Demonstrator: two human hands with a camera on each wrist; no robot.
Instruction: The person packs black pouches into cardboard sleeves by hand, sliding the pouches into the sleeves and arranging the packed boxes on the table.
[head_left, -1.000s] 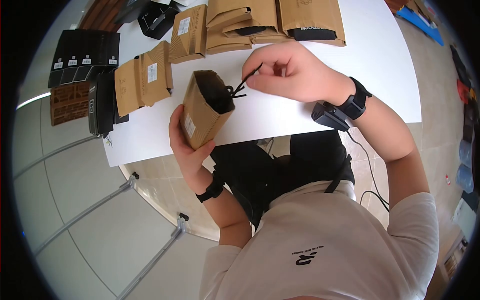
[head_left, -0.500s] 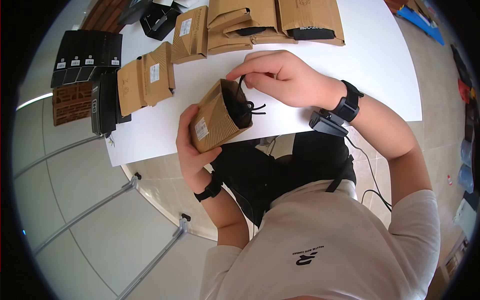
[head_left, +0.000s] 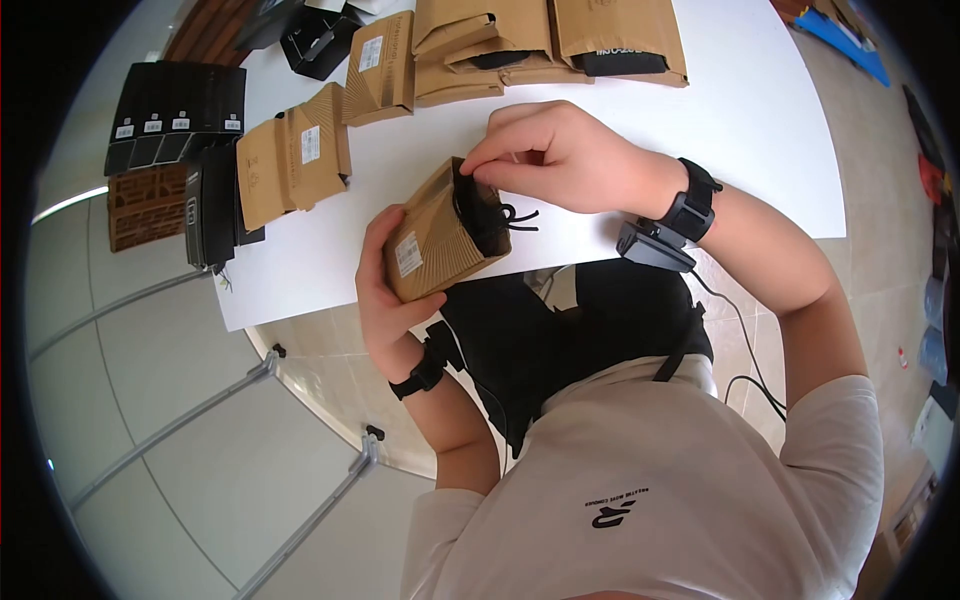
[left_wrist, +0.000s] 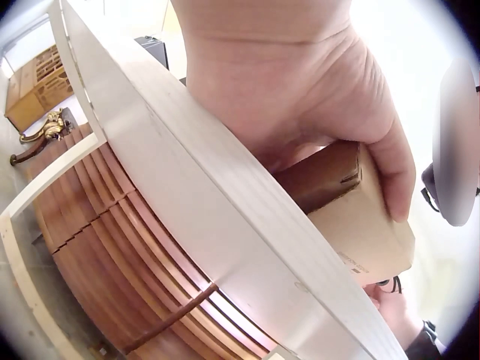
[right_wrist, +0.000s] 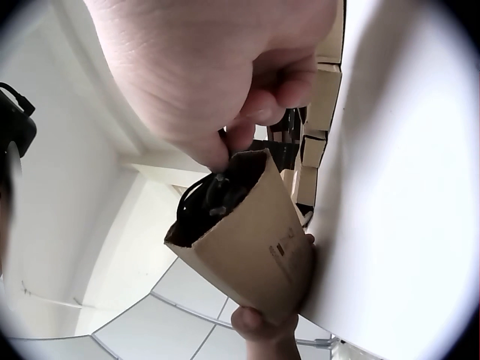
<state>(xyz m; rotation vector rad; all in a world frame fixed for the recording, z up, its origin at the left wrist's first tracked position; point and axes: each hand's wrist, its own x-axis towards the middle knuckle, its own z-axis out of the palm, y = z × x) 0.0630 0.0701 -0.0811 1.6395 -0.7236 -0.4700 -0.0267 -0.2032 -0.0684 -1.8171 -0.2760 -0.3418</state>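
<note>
My left hand (head_left: 382, 290) grips a brown cardboard box (head_left: 440, 235) from below, held at the near edge of the white table (head_left: 760, 120); the same box (left_wrist: 360, 217) shows under my thumb in the left wrist view. Its open end faces my right hand (head_left: 560, 155), whose fingertips pinch a black cord (head_left: 505, 215) at the box mouth. Loops of the cord stick out of the opening. The right wrist view shows the cord (right_wrist: 214, 191) bunched inside the box (right_wrist: 251, 240), with my fingers right at its rim.
Several more brown boxes (head_left: 295, 155) lie on the table at the left and along the far edge (head_left: 550, 40). Black boxes (head_left: 175, 110) stand at the table's left end. The floor below is tiled.
The box has tilted from upright to lying sideways and come closer to me. My right hand has moved down with the cord to the box mouth, and more cord now sits inside.
</note>
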